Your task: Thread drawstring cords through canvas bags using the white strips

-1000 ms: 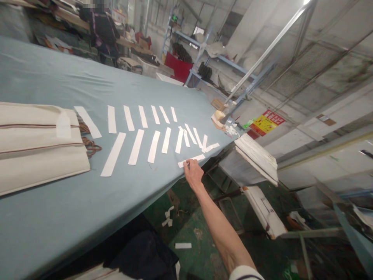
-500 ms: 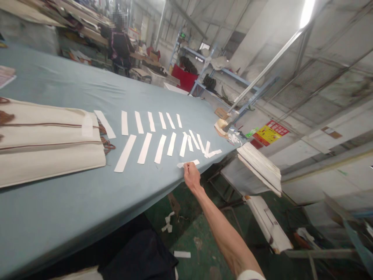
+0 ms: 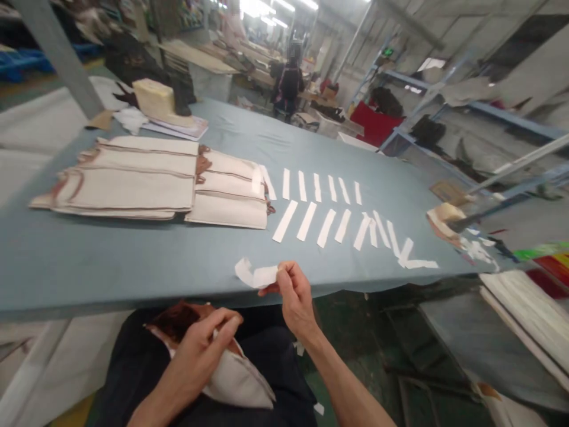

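My right hand (image 3: 295,296) is closed in a pinch on one end of a white strip (image 3: 265,276). The strip's free end curls up above the table's near edge. Over my lap, my left hand (image 3: 207,341) is closed on the edge of a cream fabric piece (image 3: 237,379) with brown fabric (image 3: 171,320) showing in its opening. Most of its fingertips are hidden in the folds. Beyond my hands, several more white strips (image 3: 306,221) lie in two slanting rows on the blue-covered table (image 3: 213,249).
Cream fabric pieces with brown trim (image 3: 137,181) lie stacked on the table's left side. Behind them are a yellowish block (image 3: 155,101) and papers (image 3: 178,127). Scraps (image 3: 480,249) lie at the far right end. A person (image 3: 287,86) is in the background.
My right hand has lifted the white strip off the table and brought it nearer my lap. The view has swung left, bringing my left hand and the fabric piece into sight.
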A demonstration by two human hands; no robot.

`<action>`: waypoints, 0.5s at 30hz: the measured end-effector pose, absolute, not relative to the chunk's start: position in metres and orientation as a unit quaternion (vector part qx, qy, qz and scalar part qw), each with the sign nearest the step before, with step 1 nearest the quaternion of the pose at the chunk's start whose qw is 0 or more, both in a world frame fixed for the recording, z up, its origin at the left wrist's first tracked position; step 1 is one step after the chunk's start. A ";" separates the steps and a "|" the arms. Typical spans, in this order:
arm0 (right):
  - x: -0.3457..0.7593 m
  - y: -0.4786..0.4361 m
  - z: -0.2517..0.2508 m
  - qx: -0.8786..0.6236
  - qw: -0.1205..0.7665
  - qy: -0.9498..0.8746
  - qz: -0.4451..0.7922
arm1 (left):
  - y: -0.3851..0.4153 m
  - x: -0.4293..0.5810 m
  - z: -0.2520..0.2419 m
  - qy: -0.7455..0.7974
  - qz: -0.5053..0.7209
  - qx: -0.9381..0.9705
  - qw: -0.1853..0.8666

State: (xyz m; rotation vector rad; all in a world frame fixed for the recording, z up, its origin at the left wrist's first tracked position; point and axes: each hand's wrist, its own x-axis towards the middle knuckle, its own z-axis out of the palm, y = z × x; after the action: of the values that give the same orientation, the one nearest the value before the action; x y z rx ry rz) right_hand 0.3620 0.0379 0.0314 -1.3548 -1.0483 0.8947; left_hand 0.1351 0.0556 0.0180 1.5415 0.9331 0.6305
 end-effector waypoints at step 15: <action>0.321 0.012 0.075 -0.428 0.661 -0.306 0.535 | 0.037 0.151 0.061 0.308 0.373 0.501 0.718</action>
State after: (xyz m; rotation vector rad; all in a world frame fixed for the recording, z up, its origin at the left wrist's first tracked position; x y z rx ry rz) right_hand 0.3210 0.0122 0.0753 -0.9682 -0.6912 1.2098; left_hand 0.1514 0.0371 0.0612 1.1082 0.6804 0.8246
